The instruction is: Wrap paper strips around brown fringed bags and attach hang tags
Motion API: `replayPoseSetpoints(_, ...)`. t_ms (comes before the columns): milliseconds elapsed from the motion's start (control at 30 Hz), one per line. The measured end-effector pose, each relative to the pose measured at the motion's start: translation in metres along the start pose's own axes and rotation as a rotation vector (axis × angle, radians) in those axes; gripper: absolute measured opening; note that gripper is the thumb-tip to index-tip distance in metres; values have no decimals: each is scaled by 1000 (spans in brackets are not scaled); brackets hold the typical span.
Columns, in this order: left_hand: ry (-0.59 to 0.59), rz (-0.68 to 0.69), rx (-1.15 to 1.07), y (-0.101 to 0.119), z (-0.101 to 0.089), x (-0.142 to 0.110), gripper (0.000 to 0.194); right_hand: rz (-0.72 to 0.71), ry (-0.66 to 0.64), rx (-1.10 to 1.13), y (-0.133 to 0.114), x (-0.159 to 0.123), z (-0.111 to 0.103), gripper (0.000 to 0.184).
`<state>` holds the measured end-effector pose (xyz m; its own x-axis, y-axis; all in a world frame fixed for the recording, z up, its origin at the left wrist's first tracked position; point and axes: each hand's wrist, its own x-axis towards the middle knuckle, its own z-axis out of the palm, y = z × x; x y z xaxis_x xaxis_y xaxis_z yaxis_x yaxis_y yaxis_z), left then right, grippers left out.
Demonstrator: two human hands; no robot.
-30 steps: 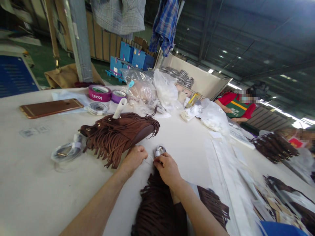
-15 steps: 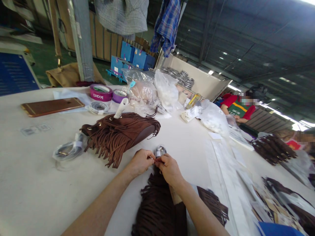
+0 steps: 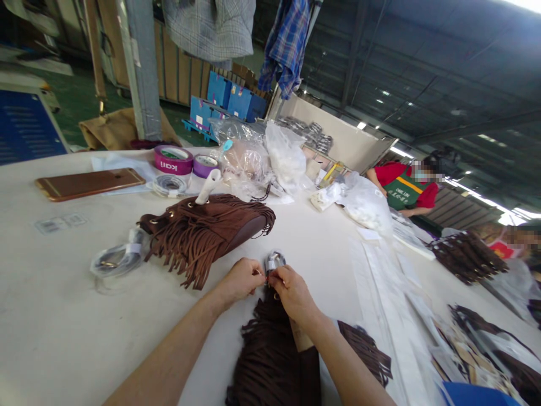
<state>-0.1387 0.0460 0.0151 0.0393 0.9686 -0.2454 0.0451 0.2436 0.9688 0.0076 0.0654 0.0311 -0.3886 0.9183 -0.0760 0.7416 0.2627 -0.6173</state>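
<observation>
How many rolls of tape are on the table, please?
2: the magenta roll right of the phone, and the purple roll beside it. The plastic bags could hide more.

Matt brown fringe and glossy plastic on a smooth, pale, matt counter [image 3: 313,242].
Around the head view's centre, the upper bag [image 3: 203,225], toward eight o'clock, has matt, suede-like fringe, a smoother leather-like panel and shiny metal eyelets; the lower bag [image 3: 270,349], at six, shows rough-looking matt strips. The phone [image 3: 89,184] at nine is glossy with a coppery sheen. Toward ten, the magenta tape roll [image 3: 173,164] looks smooth, slightly glossy plastic. Crinkled, shiny clear film [image 3: 243,155] lies toward eleven, cloudier plastic [image 3: 287,155] toward one. Soft, matt plaid cloth [image 3: 285,48] hangs at twelve.
</observation>
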Motion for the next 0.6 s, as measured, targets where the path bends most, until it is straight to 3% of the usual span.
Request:
replayPoseSetpoints(267, -62, -37, -385, 9, -6, -5, 19, 119, -68, -113, 0, -32, -33, 21)
replayPoseSetpoints(500, -52, -35, -475, 7, -8, -4, 21, 74, 15, -286, -15, -47, -25, 29)
replayPoseSetpoints(600, -43, -33, -484, 5, -9, -3, 22, 131, 5, -275, -19, -46, -24, 25)
